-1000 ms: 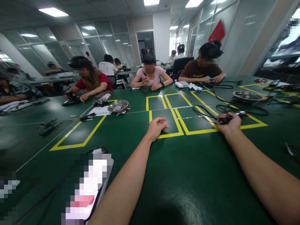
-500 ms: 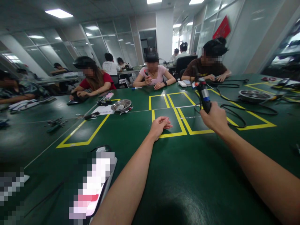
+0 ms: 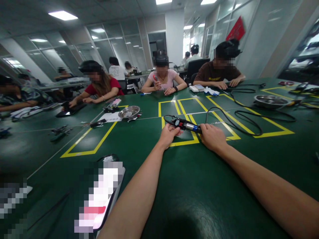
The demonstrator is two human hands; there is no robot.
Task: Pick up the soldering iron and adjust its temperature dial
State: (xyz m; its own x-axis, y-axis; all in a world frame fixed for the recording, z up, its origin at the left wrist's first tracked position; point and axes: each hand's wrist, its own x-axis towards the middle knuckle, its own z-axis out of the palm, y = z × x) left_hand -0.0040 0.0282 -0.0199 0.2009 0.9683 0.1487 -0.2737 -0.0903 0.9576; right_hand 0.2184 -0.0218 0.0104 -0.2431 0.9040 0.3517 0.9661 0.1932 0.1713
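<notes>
A dark corded electric screwdriver (image 3: 190, 126) with a silver-and-blue band lies nearly level between my two hands, a little above the green table (image 3: 199, 186). My right hand (image 3: 213, 136) is wrapped round its right end. At its left end, where red and grey parts show, the closed fingers of my left hand (image 3: 168, 135) meet the body; part of their grip is hidden. A thin black cable (image 3: 211, 109) loops from the tool across the table toward the right. Yellow tape frames (image 3: 184, 143) mark the tabletop under both hands.
A phone (image 3: 102, 196) leans near my left forearm. Metal bowls (image 3: 129, 112) (image 3: 270, 100) stand left and right, the right one beside coiled cable. White gloves (image 3: 211, 91) lie farther back. Several people sit around the table; the person opposite (image 3: 161, 79) holds a red-handled tool.
My right hand has lowered the electric screwdriver and swung it from upright to level, its left end now at my left hand. My left hand has barely moved.
</notes>
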